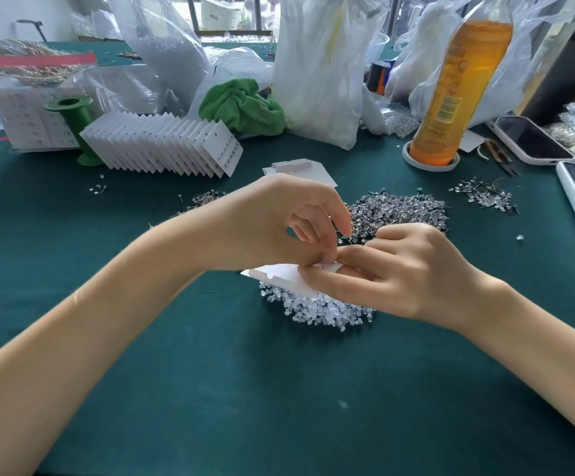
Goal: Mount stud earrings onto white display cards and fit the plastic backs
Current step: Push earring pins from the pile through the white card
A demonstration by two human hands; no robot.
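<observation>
On the green tabletop (210, 389) at centre, I see my left hand (272, 225) and right hand (406, 273) both pinching one white card (286, 274) over one heap of clear backs (320, 310); one stud pile (399, 209) lies at one o'clock.

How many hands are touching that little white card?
2. The left hand pinches the white card from above; the right hand holds its right end. Part of the card is hidden under the fingers.

White display card (287, 274) held flat above the clear plastic backs (323, 309)
</observation>
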